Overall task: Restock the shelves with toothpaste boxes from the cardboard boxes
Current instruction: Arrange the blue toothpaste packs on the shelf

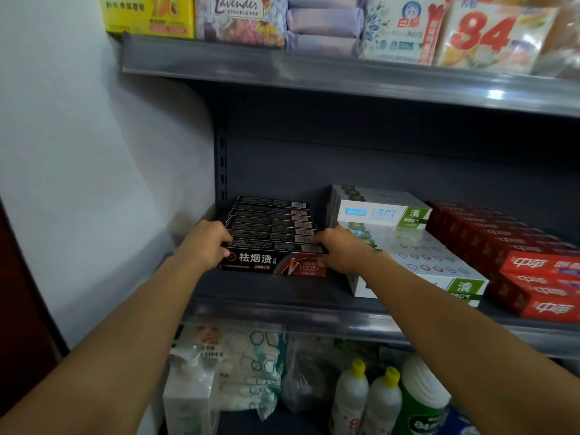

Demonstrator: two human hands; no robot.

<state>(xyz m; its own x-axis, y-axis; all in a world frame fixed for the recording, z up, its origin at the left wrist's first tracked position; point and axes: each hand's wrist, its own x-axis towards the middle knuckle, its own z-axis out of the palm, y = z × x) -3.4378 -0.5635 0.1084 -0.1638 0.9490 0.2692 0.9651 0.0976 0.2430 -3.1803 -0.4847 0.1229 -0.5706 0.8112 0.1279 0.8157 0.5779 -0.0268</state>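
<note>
A row of several black toothpaste boxes (pixel 273 243) stands on edge at the left end of the grey middle shelf (pixel 282 312). My left hand (pixel 205 243) grips the left end of the front black boxes, fingers curled over their top. My right hand (pixel 340 250) grips the right end of the same boxes, thumb on the front face. To the right lie white-and-green toothpaste boxes (pixel 417 259), stacked, and beyond them red toothpaste boxes (pixel 514 262). No cardboard box is in view.
The upper shelf (pixel 314 69) holds soap and tissue packs. Below the middle shelf stand a pump bottle (pixel 191 394), wrapped packs and yellow-capped bottles (pixel 351 397). A white wall (pixel 94 183) closes the left side. Bare shelf surface lies in front of the black boxes.
</note>
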